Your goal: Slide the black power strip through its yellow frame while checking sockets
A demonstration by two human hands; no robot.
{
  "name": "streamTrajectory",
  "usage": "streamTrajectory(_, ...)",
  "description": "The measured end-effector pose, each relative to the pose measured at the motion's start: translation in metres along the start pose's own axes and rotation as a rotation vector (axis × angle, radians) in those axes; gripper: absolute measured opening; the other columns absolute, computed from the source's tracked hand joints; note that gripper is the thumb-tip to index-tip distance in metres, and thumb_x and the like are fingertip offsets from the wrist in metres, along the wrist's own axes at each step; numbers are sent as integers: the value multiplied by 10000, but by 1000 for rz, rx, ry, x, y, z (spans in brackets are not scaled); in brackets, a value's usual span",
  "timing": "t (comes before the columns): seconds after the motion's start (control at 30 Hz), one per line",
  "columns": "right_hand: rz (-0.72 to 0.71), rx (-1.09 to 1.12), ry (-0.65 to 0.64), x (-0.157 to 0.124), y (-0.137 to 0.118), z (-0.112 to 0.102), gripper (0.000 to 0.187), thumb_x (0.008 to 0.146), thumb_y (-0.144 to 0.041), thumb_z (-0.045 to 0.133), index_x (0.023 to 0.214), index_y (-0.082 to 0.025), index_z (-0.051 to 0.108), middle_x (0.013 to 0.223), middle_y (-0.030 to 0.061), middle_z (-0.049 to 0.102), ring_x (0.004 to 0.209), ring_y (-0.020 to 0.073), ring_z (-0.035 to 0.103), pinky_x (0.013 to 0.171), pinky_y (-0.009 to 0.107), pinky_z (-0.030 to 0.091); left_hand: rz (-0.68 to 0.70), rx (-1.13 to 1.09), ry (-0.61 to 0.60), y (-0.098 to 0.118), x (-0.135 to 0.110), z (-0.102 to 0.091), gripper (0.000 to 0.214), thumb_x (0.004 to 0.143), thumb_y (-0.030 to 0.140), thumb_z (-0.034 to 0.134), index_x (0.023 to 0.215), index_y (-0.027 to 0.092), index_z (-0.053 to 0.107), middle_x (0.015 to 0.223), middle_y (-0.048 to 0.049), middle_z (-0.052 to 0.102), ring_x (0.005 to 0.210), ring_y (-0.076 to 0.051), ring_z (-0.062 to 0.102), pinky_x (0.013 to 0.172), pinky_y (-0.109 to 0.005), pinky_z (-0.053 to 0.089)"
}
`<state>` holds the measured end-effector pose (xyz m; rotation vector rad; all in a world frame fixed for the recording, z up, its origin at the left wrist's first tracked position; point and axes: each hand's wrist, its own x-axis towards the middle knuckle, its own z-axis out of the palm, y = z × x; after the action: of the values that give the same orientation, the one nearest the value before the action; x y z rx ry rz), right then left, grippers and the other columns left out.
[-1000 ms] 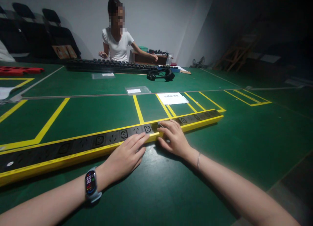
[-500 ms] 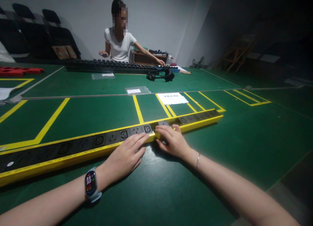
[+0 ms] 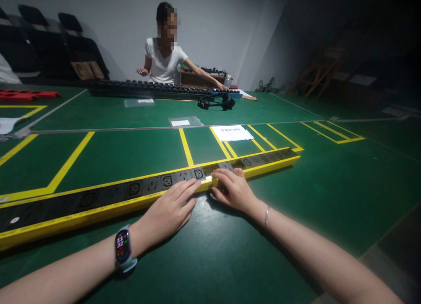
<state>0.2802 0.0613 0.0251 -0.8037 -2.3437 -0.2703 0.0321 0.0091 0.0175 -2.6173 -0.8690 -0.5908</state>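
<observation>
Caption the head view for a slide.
Left hand and right hand rest on a long yellow socket strip on the green table.

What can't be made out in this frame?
Head view throughout.
Under the right hand: its fingers hide that stretch of the power strip.
Left end of the power strip: cut off by the frame edge.
Print on the white sheet: too small to read.
</observation>
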Motion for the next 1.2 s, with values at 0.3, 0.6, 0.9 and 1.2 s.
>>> streamTrajectory(0.3,117,-49,51,1,1,3,331,913,-337,547,1188,-156,517,1036,104,698,917,225,657,803,360,343,2,-7,3,1,1,-4,170,897,128,511,1023,108,622,1452,-162,413,1377,-295,350,1120,-484,393)
streamTrajectory(0.6,214,-99,62,-1,4,1,262,942,-319,472,1133,-153,539,975,87,690,830,209,628,797,369,314,2,-6,20,1,2,-3,160,907,133,498,993,102,630,1448,-163,413,1369,-297,358,1114,-482,400)
streamTrajectory(0.9,288,-139,74,0,6,4,254,949,-321,443,1113,-156,545,949,79,683,834,213,606,800,375,297,-3,-17,22,0,0,-2,154,892,132,518,996,102,628,1455,-164,411,1370,-300,362,1117,-488,396)
streamTrajectory(1.2,132,-62,38,0,8,1,179,958,-291,486,1071,-183,571,952,66,687,883,206,608,886,393,329,-12,-26,16,0,0,-1,155,890,141,534,1009,108,628,1459,-160,414,1375,-296,361,1130,-481,380)
